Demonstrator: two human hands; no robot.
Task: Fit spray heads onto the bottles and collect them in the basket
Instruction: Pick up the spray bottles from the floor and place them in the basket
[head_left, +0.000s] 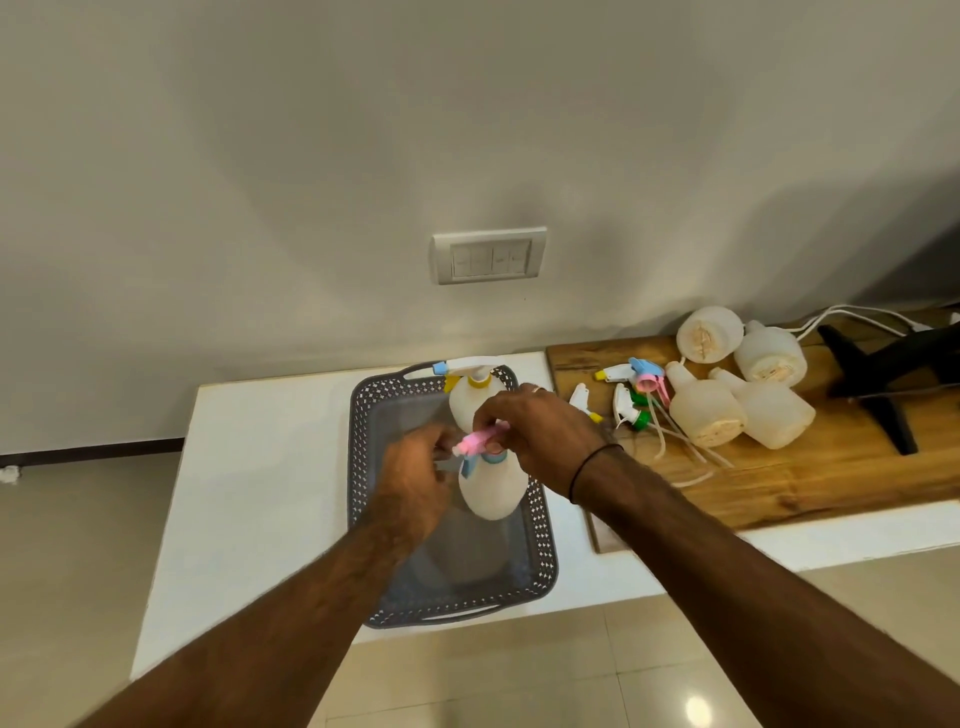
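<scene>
Both hands meet over the grey basket: right hand pinches the pink spray head on a white bottle; left hand seems curled around it too. Spare bottles lie at two o'clock.

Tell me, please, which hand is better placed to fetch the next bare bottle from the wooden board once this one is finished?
Probably the right hand: the bare bottles lie on the wooden board to its side of the basket, while the left hand would have to cross over.
</scene>
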